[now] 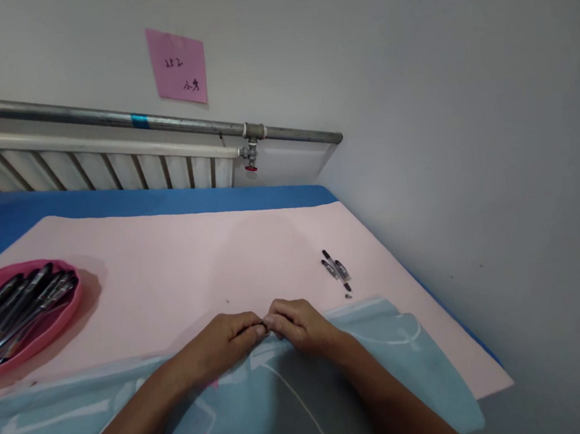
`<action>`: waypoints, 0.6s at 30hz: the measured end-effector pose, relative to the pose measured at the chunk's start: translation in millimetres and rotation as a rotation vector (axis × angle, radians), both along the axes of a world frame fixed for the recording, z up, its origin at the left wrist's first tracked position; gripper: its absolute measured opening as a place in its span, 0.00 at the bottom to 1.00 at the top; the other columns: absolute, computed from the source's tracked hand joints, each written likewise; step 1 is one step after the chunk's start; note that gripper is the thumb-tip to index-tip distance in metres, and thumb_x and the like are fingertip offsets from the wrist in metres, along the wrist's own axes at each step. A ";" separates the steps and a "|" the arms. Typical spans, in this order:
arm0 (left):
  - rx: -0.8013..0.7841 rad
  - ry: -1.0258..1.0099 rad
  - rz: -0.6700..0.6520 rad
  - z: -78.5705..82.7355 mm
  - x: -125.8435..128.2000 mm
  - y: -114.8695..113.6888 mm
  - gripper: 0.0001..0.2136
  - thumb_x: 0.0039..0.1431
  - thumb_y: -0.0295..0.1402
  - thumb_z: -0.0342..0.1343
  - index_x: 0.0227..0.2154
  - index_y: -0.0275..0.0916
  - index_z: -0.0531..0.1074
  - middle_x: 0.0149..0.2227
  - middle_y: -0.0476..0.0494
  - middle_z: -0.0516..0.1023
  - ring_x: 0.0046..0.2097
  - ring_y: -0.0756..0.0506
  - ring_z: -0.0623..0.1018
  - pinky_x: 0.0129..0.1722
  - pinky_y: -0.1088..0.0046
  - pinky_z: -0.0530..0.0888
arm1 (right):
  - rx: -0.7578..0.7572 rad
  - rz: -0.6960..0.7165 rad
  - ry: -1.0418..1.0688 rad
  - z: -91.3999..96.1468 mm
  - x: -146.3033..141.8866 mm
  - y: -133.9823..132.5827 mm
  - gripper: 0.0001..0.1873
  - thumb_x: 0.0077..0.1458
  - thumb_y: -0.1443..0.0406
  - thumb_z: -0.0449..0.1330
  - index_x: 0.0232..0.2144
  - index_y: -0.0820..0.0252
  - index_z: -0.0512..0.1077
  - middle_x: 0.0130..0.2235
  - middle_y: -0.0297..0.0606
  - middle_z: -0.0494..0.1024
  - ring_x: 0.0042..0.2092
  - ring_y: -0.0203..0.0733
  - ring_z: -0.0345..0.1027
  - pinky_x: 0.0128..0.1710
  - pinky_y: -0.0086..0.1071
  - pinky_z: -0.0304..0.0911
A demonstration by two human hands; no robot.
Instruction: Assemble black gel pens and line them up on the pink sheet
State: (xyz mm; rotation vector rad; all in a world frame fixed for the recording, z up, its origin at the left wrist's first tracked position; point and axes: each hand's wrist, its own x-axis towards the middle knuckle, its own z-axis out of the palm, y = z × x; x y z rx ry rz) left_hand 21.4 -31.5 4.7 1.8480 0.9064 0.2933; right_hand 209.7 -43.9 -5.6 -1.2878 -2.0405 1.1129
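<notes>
My left hand (230, 337) and my right hand (298, 325) meet fingertip to fingertip over the near edge of the pink sheet (195, 254). Both are closed in a pinch around a small dark thing that I cannot make out. My forearms rest on a light blue printed cloth (289, 410). A few black pen parts (335, 267) lie on the pink sheet, a little beyond and to the right of my right hand. A pink tray (62, 317) with several black pens (14, 308) sits at the far left.
A blue table cover (112, 201) shows behind the pink sheet. A radiator (82, 170) and a metal pipe (155, 120) with a red valve (250, 168) run along the wall. A pink note (176, 64) is stuck above. The table's right edge meets a grey wall.
</notes>
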 end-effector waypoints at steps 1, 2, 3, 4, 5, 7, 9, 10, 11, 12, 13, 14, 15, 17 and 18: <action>0.009 -0.010 -0.005 -0.2 0.0 0.1 0.14 0.58 0.39 0.42 0.30 0.38 0.69 0.25 0.52 0.65 0.28 0.52 0.63 0.28 0.78 0.59 | -0.018 -0.007 -0.005 -0.1 -0.7 0.0 0.16 0.57 0.59 0.48 0.21 0.61 0.63 0.20 0.29 0.63 0.24 0.31 0.56 0.24 0.25 0.52; 0.013 -0.018 -0.005 -0.4 0.0 0.1 0.14 0.58 0.39 0.42 0.31 0.38 0.69 0.26 0.52 0.66 0.29 0.52 0.64 0.29 0.78 0.60 | -0.027 -0.015 -0.005 0.0 -1.3 -0.2 0.17 0.57 0.59 0.47 0.21 0.61 0.63 0.20 0.29 0.63 0.24 0.31 0.56 0.24 0.25 0.52; 0.011 -0.020 -0.001 -0.6 0.0 0.1 0.14 0.58 0.40 0.42 0.31 0.38 0.69 0.26 0.51 0.67 0.29 0.52 0.64 0.29 0.78 0.60 | -0.025 -0.020 -0.001 0.2 -1.6 -0.5 0.17 0.57 0.59 0.47 0.21 0.61 0.63 0.20 0.29 0.64 0.24 0.31 0.56 0.25 0.25 0.53; 0.005 -0.018 0.006 -0.6 -0.1 0.1 0.14 0.58 0.40 0.42 0.31 0.38 0.69 0.26 0.51 0.67 0.29 0.52 0.64 0.29 0.78 0.60 | -0.014 -0.027 0.006 0.4 -1.8 -0.8 0.15 0.56 0.59 0.49 0.23 0.61 0.64 0.21 0.29 0.64 0.25 0.31 0.56 0.25 0.25 0.53; -0.003 -0.012 0.012 -0.3 -0.2 0.0 0.15 0.58 0.41 0.41 0.30 0.38 0.69 0.25 0.51 0.66 0.28 0.52 0.63 0.28 0.78 0.60 | 0.000 -0.033 0.013 0.7 -1.7 -1.1 0.12 0.54 0.59 0.51 0.25 0.60 0.65 0.22 0.29 0.64 0.25 0.31 0.57 0.25 0.25 0.53; -0.012 0.001 0.018 0.7 -0.5 -0.3 0.16 0.57 0.43 0.41 0.28 0.37 0.68 0.24 0.52 0.64 0.27 0.52 0.62 0.26 0.78 0.58 | 0.027 -0.033 0.029 1.0 -1.1 -1.4 0.07 0.51 0.62 0.54 0.29 0.60 0.66 0.23 0.29 0.65 0.26 0.31 0.56 0.26 0.25 0.53; -0.007 0.005 0.014 1.9 -0.7 -0.7 0.16 0.57 0.42 0.41 0.27 0.37 0.68 0.24 0.52 0.64 0.27 0.53 0.62 0.26 0.78 0.58 | 0.038 -0.020 0.035 0.8 -0.3 -1.2 0.05 0.51 0.63 0.54 0.28 0.60 0.66 0.24 0.29 0.65 0.27 0.31 0.57 0.26 0.25 0.53; 0.000 0.012 0.012 2.2 -0.8 -0.8 0.15 0.58 0.41 0.41 0.27 0.37 0.68 0.23 0.52 0.63 0.27 0.53 0.62 0.26 0.78 0.58 | 0.041 -0.014 0.028 0.6 0.0 -1.0 0.06 0.52 0.64 0.53 0.27 0.61 0.66 0.24 0.29 0.65 0.27 0.31 0.57 0.26 0.25 0.53; 0.009 0.020 0.010 2.3 -0.8 -0.9 0.15 0.58 0.41 0.41 0.26 0.37 0.67 0.23 0.53 0.63 0.27 0.53 0.62 0.26 0.78 0.58 | 0.043 -0.010 0.014 0.4 0.1 -0.6 0.07 0.52 0.64 0.52 0.27 0.61 0.66 0.23 0.29 0.66 0.27 0.31 0.57 0.26 0.25 0.52; 0.018 0.026 0.008 2.1 -0.8 -0.9 0.15 0.58 0.41 0.41 0.26 0.37 0.67 0.23 0.53 0.63 0.27 0.53 0.62 0.26 0.78 0.58 | 0.042 -0.011 -0.003 0.1 0.0 -0.3 0.08 0.53 0.63 0.52 0.26 0.61 0.66 0.23 0.29 0.65 0.27 0.31 0.57 0.26 0.25 0.52; 0.027 0.028 0.004 1.7 -0.7 -0.9 0.15 0.58 0.41 0.41 0.27 0.37 0.68 0.23 0.53 0.64 0.27 0.53 0.63 0.26 0.78 0.58 | 0.039 -0.013 -0.019 -0.1 -0.3 -0.1 0.10 0.54 0.62 0.51 0.25 0.61 0.65 0.22 0.29 0.65 0.26 0.31 0.57 0.25 0.25 0.52; 0.035 0.024 -0.003 1.2 -0.6 -0.9 0.15 0.58 0.40 0.41 0.28 0.37 0.68 0.24 0.52 0.66 0.27 0.53 0.63 0.27 0.78 0.59 | 0.035 -0.015 -0.031 -0.2 -0.8 0.1 0.12 0.55 0.61 0.51 0.23 0.61 0.65 0.21 0.29 0.64 0.25 0.31 0.56 0.25 0.25 0.51; 0.045 0.016 -0.007 0.6 -0.5 -0.9 0.15 0.58 0.40 0.41 0.29 0.38 0.69 0.25 0.52 0.67 0.28 0.52 0.64 0.28 0.78 0.60 | 0.031 -0.016 -0.040 -0.3 -1.3 0.3 0.14 0.55 0.60 0.50 0.22 0.61 0.64 0.20 0.29 0.63 0.25 0.31 0.55 0.24 0.25 0.51; 0.059 -0.001 -0.015 -0.4 -0.3 -0.7 0.14 0.58 0.39 0.41 0.31 0.39 0.70 0.27 0.51 0.70 0.30 0.52 0.66 0.30 0.78 0.61 | 0.024 -0.015 -0.052 -0.3 -2.0 0.3 0.17 0.57 0.59 0.47 0.19 0.61 0.62 0.19 0.29 0.61 0.24 0.31 0.54 0.23 0.25 0.50; 0.063 -0.003 -0.015 -0.7 -0.2 -0.5 0.14 0.58 0.39 0.41 0.32 0.39 0.70 0.28 0.51 0.71 0.30 0.52 0.66 0.31 0.77 0.61 | 0.025 -0.021 -0.054 -0.2 -2.2 0.2 0.18 0.57 0.58 0.47 0.19 0.61 0.61 0.19 0.29 0.61 0.24 0.31 0.53 0.23 0.25 0.50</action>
